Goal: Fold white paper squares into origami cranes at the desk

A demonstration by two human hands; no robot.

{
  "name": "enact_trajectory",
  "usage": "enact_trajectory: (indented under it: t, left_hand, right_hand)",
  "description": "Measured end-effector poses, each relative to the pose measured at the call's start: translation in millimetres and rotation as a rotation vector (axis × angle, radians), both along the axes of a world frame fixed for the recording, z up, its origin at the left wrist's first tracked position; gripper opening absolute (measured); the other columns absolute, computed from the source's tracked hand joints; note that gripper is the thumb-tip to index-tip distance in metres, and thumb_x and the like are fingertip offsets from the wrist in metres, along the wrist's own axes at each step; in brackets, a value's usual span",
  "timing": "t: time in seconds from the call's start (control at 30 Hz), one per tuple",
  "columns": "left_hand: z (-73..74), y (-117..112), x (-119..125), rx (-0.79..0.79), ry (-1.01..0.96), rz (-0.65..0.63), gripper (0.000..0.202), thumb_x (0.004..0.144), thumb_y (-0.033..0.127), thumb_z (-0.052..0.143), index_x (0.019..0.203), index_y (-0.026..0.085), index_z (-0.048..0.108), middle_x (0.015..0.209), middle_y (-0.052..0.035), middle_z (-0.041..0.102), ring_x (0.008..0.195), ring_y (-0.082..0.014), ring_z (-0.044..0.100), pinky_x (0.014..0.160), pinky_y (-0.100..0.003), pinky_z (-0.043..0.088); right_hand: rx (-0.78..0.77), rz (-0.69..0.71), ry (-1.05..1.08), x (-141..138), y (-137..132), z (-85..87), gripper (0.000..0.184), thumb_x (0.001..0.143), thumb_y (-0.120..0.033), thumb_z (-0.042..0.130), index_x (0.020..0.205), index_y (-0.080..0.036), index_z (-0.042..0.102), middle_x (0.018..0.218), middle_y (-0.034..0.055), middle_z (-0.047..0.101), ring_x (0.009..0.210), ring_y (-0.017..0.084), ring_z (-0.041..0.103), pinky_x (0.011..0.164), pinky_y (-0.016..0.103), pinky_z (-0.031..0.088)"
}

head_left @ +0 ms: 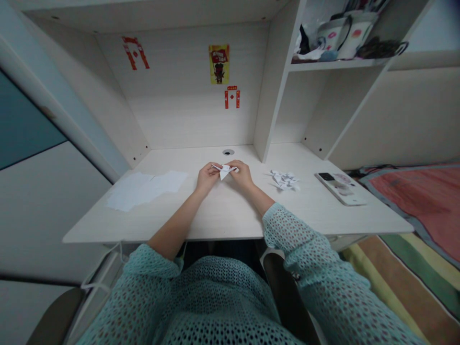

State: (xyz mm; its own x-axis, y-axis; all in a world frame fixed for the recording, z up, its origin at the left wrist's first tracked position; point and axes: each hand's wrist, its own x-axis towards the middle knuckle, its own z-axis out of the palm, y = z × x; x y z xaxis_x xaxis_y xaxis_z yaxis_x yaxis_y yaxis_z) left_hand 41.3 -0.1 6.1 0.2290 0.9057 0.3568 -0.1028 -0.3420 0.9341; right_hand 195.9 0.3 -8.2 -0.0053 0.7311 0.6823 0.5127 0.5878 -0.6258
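Note:
Between my two hands, over the middle of the desk, is a small white folded paper figure [224, 171] with pointed ends, much like an origami crane. My left hand [208, 176] pinches its left tip, and my right hand [241, 174] grips the opposite side. A heap of similar folded paper figures [284, 180] lies to the right of my hands. Off to the left, flat white paper sheets [143, 188] overlap one another on the desktop.
The white desk [223, 218] has a cable hole [228, 152] near its back panel. A phone [340, 189] lies at the right. Cups [355, 33] stand on the upper right shelf [338, 64]. Striped bedding [413, 278] is beside the desk.

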Motion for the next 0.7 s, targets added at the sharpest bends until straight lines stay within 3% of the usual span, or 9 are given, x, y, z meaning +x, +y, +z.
enact_trajectory:
  t: [0.3,0.57,0.7]
  left_hand:
    - [2.7,-1.5,0.3,0.023,0.017,0.027,0.025,0.058,0.025,0.072,0.078,0.017,0.059,0.076,-0.0022,0.066,0.07,-0.0138,0.062,0.07,-0.025,0.045]
    - [0.7,0.7,-0.4,0.012,-0.016,0.009,0.023,0.059,0.023,0.069,0.079,0.017,0.058,0.074,-0.0021,0.066,0.071,-0.0152,0.063,0.069,-0.027,0.047]
    - [1.7,0.8,-0.7,0.016,0.025,0.044,0.023,0.06,0.02,0.068,0.08,0.017,0.059,0.073,-0.0016,0.066,0.068,-0.014,0.062,0.067,-0.025,0.046]
  right_hand:
    - [-0.056,-0.15,-0.128,-0.6,2.0,-4.8,0.022,0.072,-0.016,0.048,0.075,-0.02,0.07,0.079,0.0059,0.066,0.077,0.02,0.057,0.071,0.03,0.042]
    - [-0.119,-0.136,-0.062,-1.8,-0.9,-4.8,0.023,0.071,-0.019,0.047,0.068,-0.02,0.07,0.067,0.0034,0.063,0.064,0.016,0.055,0.063,0.026,0.038]
    - [-0.25,-0.058,-0.011,-1.4,-1.1,-5.3,0.027,0.076,-0.025,0.047,0.061,-0.019,0.069,0.055,0.0006,0.06,0.054,0.013,0.052,0.056,0.024,0.034]
